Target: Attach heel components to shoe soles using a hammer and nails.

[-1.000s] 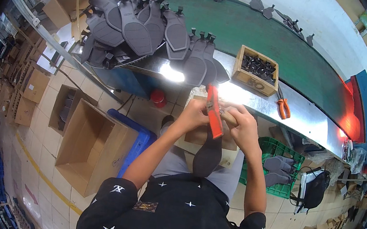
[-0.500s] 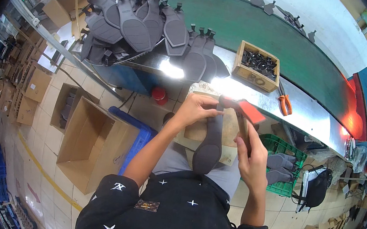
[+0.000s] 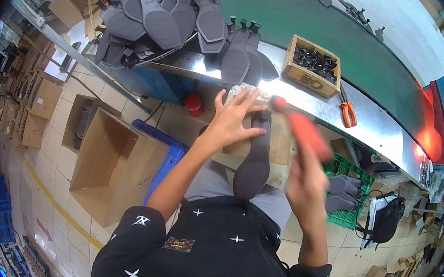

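Observation:
A dark grey high-heel shoe sole [image 3: 252, 172] lies lengthwise before me, its heel end on a wooden work block [image 3: 281, 145] and its rounded toe end toward my lap. My left hand [image 3: 233, 120] is open beside the heel end, fingers spread, with the thumb resting on the sole's narrow part. To the right, my right hand [image 3: 306, 189] is closed round the handle of a red hammer [image 3: 310, 135]. Motion blurs the hammer, and its head is close to the heel end. Whether it touches the sole, I cannot tell.
Heeled soles [image 3: 164, 20] are heaped on the metal bench edge [image 3: 187, 60]. A wooden box [image 3: 309, 83] of small dark parts and orange-handled pliers [image 3: 348, 114] lie right of them, before a green belt [image 3: 270, 7]. A cardboard box [image 3: 103, 169] and green crate [image 3: 341, 220] flank me.
My left fingers have let go of their pinch at the heel end and spread. The hammer has swung, its head now nearer the heel end. The view has shifted slightly.

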A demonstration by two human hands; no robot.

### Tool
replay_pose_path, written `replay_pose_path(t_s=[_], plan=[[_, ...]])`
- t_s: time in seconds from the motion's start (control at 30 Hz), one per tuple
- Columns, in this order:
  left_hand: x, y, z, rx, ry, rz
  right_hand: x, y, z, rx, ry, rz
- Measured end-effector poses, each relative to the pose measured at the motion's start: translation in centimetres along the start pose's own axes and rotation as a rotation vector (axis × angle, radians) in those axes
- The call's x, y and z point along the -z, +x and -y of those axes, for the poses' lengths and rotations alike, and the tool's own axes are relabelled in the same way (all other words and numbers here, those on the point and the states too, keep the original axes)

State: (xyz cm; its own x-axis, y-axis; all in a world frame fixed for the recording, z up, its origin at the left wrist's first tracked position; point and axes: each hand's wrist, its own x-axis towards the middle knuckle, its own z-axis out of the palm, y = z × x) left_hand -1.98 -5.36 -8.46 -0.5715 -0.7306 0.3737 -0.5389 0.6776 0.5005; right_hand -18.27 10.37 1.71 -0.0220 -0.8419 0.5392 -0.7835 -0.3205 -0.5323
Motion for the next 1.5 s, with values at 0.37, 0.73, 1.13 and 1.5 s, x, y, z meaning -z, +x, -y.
replay_pose_path(t_s=[0.37, 0.73, 1.13, 1.5], plan=[[-0.2, 0.0, 0.2, -0.018, -0.018, 0.071, 0.1, -0.5, -1.4, -0.133, 0.009, 0.024], [6.9, -0.7, -6.1, -0.106, -0.726, 0.309, 0.6, 3.4, -8.3, -0.024, -0.086, 0.202], [9.0, 12.2, -14.0, 0.325, -0.886, 0.57, 7.8, 7.7, -26.3, -0.544, -0.487, -0.138], [9.8, 17.6, -24.3, 0.354, -0.922, 0.603, 14.7, 3.2, -35.2, -0.462, -0.64, 0.058]])
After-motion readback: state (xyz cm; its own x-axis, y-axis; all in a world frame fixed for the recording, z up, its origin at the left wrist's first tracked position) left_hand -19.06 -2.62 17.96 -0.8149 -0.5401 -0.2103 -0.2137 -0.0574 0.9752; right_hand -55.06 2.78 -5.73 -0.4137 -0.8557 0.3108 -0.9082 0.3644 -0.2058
